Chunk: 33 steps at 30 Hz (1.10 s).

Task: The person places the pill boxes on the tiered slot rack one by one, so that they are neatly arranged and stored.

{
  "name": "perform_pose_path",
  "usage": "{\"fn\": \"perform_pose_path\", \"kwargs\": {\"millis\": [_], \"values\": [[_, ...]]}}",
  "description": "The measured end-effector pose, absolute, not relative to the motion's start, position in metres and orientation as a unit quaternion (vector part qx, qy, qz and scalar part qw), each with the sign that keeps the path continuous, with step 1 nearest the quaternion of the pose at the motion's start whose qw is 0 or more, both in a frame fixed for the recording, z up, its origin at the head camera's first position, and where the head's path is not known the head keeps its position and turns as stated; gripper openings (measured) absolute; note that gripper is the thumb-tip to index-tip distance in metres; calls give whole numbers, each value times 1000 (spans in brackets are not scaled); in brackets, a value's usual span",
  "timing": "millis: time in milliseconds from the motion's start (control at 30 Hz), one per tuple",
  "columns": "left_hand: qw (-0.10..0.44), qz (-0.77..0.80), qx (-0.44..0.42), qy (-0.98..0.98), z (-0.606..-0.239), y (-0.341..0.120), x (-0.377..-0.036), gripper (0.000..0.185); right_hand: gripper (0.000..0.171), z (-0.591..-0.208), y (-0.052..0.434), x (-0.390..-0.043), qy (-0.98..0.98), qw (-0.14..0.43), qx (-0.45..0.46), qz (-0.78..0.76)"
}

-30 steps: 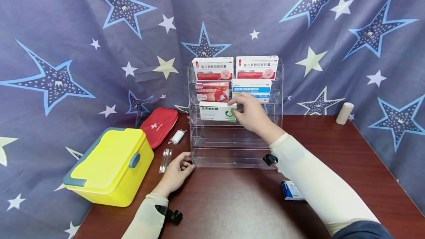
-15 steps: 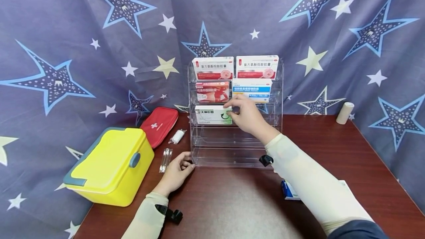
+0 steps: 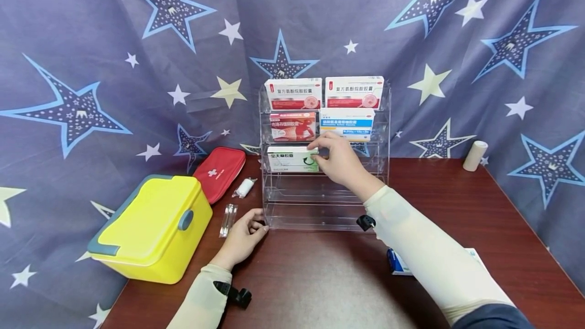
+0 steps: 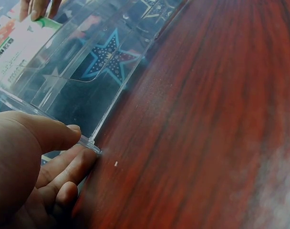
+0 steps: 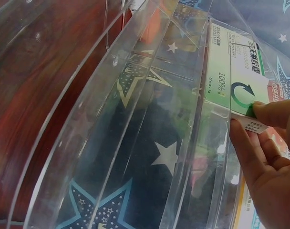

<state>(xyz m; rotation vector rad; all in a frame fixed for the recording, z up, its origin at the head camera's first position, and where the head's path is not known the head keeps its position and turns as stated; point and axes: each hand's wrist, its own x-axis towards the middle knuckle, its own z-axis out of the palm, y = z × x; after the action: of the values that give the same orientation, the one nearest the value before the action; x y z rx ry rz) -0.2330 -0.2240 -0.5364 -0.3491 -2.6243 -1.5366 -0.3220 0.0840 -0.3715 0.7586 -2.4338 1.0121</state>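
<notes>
The green and white medicine box [image 3: 293,159] is placed on the third tier of the clear acrylic rack [image 3: 384,131], at its left side, below a red box [image 3: 292,126]. Its right end is pinched by the curled fingers and thumb of the right hand [image 3: 339,159]. The lower left corner of the rack is gripped by the left hand [image 3: 244,237], with the thumb on the edge. A yellow case [image 3: 151,227] is seen at the left on the wooden table [image 3: 457,207].
</notes>
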Motion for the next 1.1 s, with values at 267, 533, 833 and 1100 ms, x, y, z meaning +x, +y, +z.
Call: {"fn": "perform_pose_path", "kwargs": {"millis": [267,533,833,1100], "values": [[37,-499,-111,-859,-536,-224,-233,39,16,-372,85,-322,-871,193,268,365],[34,-499,-107,-860,-536,-223,-233,38,20,-368,102,-316,-865,202,256,381],[32,-498,-104,-860,-537,-224,-234,40,19,-367,180,-277,-857,222,260,385],[36,-501,-110,-857,-540,-225,-236,41,25,-410,282,-227,-891,187,217,351]]}}
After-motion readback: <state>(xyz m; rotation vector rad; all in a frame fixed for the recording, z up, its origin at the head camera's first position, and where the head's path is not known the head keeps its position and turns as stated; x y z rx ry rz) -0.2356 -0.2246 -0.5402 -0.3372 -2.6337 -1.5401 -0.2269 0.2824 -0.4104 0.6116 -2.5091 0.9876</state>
